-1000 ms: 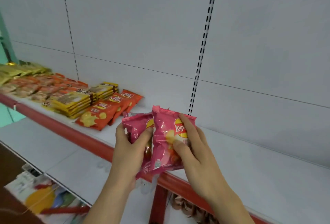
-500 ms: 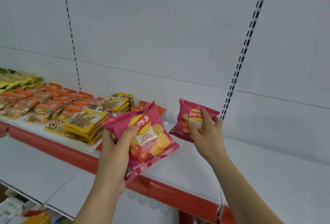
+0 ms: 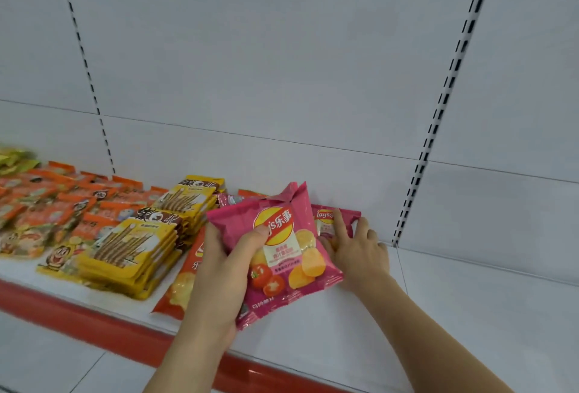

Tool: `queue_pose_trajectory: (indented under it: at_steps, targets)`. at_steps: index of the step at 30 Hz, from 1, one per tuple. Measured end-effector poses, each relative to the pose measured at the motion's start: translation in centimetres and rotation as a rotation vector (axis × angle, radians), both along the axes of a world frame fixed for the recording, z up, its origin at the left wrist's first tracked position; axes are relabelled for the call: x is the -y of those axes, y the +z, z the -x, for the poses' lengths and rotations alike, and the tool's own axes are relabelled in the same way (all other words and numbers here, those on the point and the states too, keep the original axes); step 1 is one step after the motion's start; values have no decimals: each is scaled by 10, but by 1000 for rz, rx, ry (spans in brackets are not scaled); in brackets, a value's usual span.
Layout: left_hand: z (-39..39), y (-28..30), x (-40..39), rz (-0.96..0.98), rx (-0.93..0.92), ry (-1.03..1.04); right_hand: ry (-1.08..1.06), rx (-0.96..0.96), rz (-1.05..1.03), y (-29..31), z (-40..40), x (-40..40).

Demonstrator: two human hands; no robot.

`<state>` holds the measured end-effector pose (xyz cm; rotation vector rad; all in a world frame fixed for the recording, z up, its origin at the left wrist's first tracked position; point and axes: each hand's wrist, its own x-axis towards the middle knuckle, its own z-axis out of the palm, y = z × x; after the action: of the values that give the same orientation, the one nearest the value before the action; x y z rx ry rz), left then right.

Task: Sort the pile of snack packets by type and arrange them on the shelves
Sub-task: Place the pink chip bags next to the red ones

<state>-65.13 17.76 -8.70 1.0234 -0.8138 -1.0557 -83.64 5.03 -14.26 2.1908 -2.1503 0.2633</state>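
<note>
We are laying a pink packet (image 3: 340, 220) down on the shelf (image 3: 470, 308) at about 3 o'clock of the orange packets (image 3: 185, 280). Our right hand (image 3: 354, 248) rests on it with fingers spread and fairly straight, pressing it flat near the back wall. Our left hand (image 3: 219, 270) grips a 2nd pink packet (image 3: 279, 251) above the shelf edge, thumb across its front, fingers curled behind.

To do this well, we judge the right hand should square the packet to the wall and smooth it before lifting, so the 2nd one can land on top or just in front without sliding. We keep the label facing up, matching its neighbours.

The packets are glossy film pillows, puffed with air, with crimped seams; they likely skate on the smooth white shelf. At 9 o'clock the yellow packs (image 3: 138, 251) are flat and stiff, stacked neatly.
</note>
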Motion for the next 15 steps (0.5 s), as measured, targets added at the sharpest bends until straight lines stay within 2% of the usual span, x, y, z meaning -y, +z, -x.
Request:
queue_pose_trajectory:
  at_steps: [4, 7, 9, 10, 12, 15]
  targets:
    - [-13, 0, 9, -10, -33, -107, -32, -77, 34, 6, -6, 1]
    - [-25, -3, 11, 2, -37, -160, -96, -9, -20, 13, -5, 3]
    - [-34, -2, 13, 22, -33, -194, -141, 69, 23, 25, -7, -6]
    - [-38, -4, 14, 35, -33, -214, -151, 178, 81, 33, -10, -16]
    - [-45, -7, 16, 60, -30, -255, -165, 538, 231, 46, -17, -43]
    - [-48, -9, 15, 97, -15, -314, -28, 1091, 327, 58, -37, -98]
